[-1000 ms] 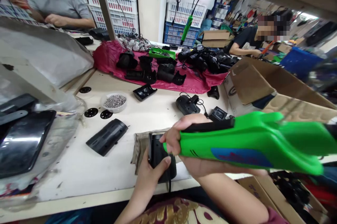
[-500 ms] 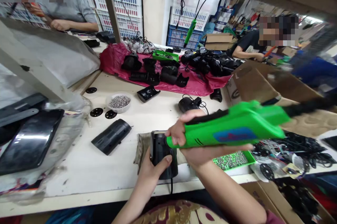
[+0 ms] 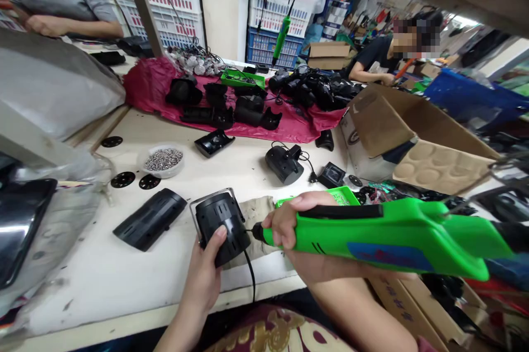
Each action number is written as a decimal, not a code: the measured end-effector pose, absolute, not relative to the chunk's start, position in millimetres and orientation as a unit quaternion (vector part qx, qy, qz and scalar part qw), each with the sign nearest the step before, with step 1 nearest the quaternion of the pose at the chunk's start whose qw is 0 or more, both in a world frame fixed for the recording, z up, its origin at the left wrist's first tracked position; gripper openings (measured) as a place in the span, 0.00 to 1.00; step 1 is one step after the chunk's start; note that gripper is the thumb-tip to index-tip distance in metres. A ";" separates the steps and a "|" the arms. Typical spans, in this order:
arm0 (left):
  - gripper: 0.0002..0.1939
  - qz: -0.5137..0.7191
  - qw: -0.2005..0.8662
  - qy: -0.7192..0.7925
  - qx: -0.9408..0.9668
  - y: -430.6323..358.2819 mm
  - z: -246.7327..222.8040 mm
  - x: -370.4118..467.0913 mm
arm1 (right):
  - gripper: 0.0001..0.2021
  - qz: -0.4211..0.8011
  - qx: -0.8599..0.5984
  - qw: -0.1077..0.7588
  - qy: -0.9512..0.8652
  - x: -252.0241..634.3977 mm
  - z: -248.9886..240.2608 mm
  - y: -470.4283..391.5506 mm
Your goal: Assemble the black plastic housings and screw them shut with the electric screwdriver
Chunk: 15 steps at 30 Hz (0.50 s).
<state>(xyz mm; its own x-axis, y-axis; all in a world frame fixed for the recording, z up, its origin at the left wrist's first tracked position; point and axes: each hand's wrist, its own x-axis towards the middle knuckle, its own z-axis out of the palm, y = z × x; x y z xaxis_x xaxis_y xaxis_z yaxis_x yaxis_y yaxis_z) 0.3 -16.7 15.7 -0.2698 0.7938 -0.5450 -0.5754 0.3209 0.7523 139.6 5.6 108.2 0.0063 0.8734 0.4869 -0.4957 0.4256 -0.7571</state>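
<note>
A black cylindrical housing (image 3: 225, 220) with a metal bracket and a black cable is gripped by my left hand (image 3: 206, 264), its thumb lying on the side. My right hand (image 3: 289, 231) is wrapped round a green electric screwdriver (image 3: 330, 236), held nearly level. The driver's tip points left, at or very near the housing's right side; whether it touches a screw is too small to tell. Beneath the housing lies a grey cloth (image 3: 260, 220). Left of it is a black curved shell (image 3: 151, 218). A bowl of screws (image 3: 163, 161) stands farther back.
Black discs (image 3: 123, 179) lie beside the bowl. A green screw tray (image 3: 345, 195) is partly behind the driver. Black parts cover a pink sheet (image 3: 297, 127) at the back. An open cardboard box (image 3: 380, 120) stands right. Two people work beyond; another green screwdriver (image 3: 281, 38) hangs there.
The view has shifted. My left hand has turned and tilted the housing, so its bracket and slotted side show. The driver, still in my right hand, now has its tip visible at the housing's side.
</note>
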 end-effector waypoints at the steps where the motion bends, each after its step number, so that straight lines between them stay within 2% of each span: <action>1: 0.34 0.577 0.592 0.553 0.099 -16.9 15.8 0.8 | 0.33 0.506 -0.185 0.684 -0.492 138.5 108.6 6.0; 12: 0.34 0.589 0.588 0.535 0.147 -14.9 9.8 4.8 | 0.41 0.548 -0.139 0.686 -0.458 122.8 75.9 20.5; 15: 0.34 0.574 0.601 0.536 0.146 -15.8 15.6 3.7 | 0.36 0.560 -0.138 0.667 -0.471 129.6 80.3 15.1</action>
